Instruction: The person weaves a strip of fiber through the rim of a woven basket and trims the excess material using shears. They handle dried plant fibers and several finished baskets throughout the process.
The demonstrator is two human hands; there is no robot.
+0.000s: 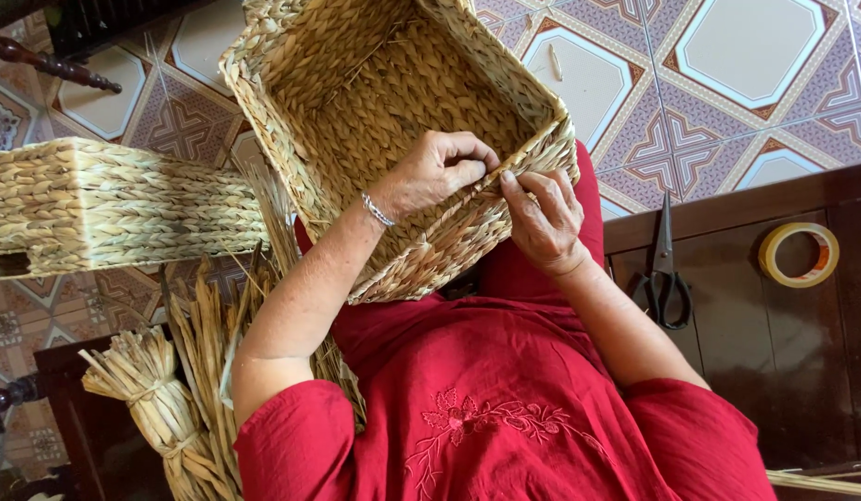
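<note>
Woven basket [393, 102], open, tilted on red-clad lap; left hand [435, 172] and right hand [542, 218] both pinched narrow on its near rim. Second woven basket [105, 204] beside, on tiled floor [727, 83]. Straw bundle [156, 399] by left arm, partly cut off. Scissors [665, 269], tape roll [799, 254] on dark wooden bench [783, 353]

My left hand [435, 176] and right hand [542, 218] pinch the rim of the woven basket [356, 102] on my lap. Scissors [665, 269] and a tape roll [800, 254] lie on the dark wooden surface [783, 353]; straw bundles [161, 399] stand beside me.
</note>
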